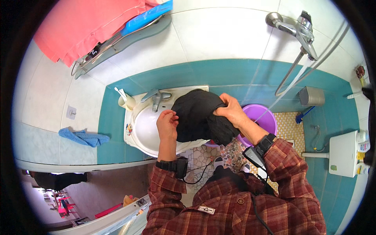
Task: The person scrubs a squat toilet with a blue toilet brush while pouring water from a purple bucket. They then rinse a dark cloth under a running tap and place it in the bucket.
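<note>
A black cloth item [196, 116], bunched and seemingly a garment, hangs between my hands over the right part of the white washbasin [144, 129]. My right hand [233, 113] grips its upper right side between thumb and fingers. My left hand [168, 124] is at its left edge with fingers curled and pinched on the fabric. Behind my right forearm stands a purple bucket [268, 114], and water runs into it from the wall-mounted shower mixer [305, 35]. What lies in the bucket is mostly hidden. The basin faucet [156, 98] is left of the cloth.
A cup with toothbrushes [127, 102] stands on the basin's left corner. A glass shelf [123, 44] with a pink cloth [88, 26] juts out above left. A blue towel [83, 137] hangs at left. The toilet tank [342, 154] is at right. Cords trail from both wrists.
</note>
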